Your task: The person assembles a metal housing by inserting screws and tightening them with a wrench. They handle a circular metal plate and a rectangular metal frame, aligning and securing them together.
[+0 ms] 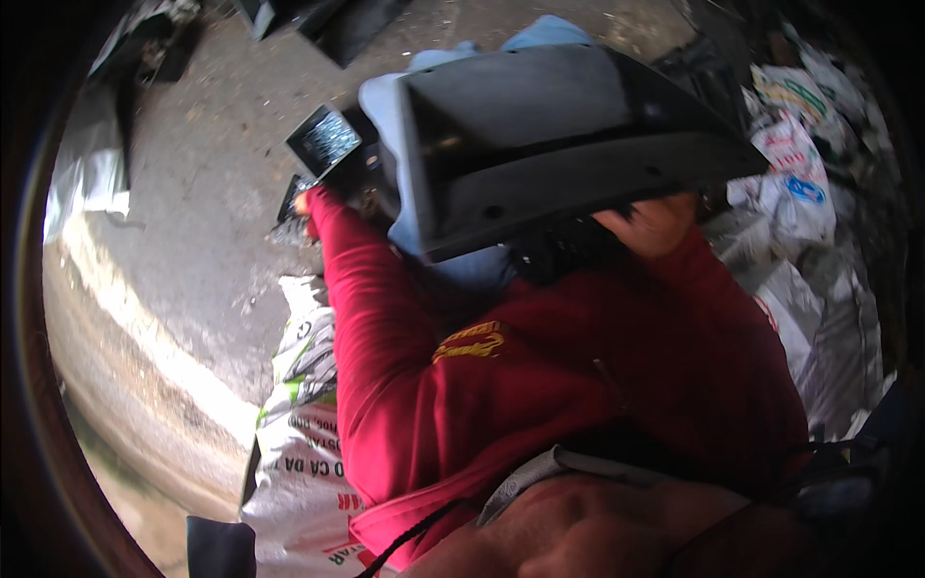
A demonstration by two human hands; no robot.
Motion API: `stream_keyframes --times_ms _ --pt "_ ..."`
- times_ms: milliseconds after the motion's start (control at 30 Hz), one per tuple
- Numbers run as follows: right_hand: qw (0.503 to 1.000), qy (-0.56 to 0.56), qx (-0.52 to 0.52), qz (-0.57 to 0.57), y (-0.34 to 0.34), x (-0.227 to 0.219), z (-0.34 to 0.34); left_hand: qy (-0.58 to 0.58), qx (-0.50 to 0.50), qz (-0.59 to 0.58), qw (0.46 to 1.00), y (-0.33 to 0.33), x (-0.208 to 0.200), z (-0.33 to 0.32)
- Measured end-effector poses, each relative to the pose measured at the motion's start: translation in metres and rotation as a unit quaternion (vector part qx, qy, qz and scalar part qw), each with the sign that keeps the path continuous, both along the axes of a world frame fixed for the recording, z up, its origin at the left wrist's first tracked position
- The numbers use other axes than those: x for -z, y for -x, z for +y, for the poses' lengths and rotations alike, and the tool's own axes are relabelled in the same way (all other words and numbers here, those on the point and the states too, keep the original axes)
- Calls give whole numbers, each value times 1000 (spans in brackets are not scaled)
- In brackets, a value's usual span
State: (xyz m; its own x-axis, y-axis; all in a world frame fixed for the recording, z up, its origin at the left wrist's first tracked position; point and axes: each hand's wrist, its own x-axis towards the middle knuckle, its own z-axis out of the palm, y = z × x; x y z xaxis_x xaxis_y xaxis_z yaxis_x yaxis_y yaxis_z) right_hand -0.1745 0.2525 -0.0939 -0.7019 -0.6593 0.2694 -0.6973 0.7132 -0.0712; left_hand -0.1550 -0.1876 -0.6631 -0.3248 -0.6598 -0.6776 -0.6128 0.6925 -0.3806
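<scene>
A large black molded plastic part [540,144], with small round holes along its near edge, lies tilted across my lap. My right hand [655,226] grips its near right edge, fingers partly hidden under the plastic. My left arm reaches out to the floor on the left. There my left hand [306,204] is at a small dark tray [289,197] with shiny bits beside it; most of its fingers are hidden. Just beyond it stands a square box [326,141] filled with small shiny metal pieces, perhaps screws.
A printed white sack [303,443] lies close on my left. More crumpled sacks [795,178] are heaped on the right. Dark flat pieces [352,29] lie on the concrete floor [207,183] at the far side. A silvery sheet [92,154] is at the far left.
</scene>
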Motion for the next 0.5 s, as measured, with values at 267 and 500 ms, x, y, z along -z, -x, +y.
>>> stream_keyframes --times_ms 267,500 --pt "992 119 -5 27 6 18 8 -84 -370 327 865 -9 -12 -33" --pt "987 157 -31 30 11 10 10 -263 -409 803 345 -60 -345 114"
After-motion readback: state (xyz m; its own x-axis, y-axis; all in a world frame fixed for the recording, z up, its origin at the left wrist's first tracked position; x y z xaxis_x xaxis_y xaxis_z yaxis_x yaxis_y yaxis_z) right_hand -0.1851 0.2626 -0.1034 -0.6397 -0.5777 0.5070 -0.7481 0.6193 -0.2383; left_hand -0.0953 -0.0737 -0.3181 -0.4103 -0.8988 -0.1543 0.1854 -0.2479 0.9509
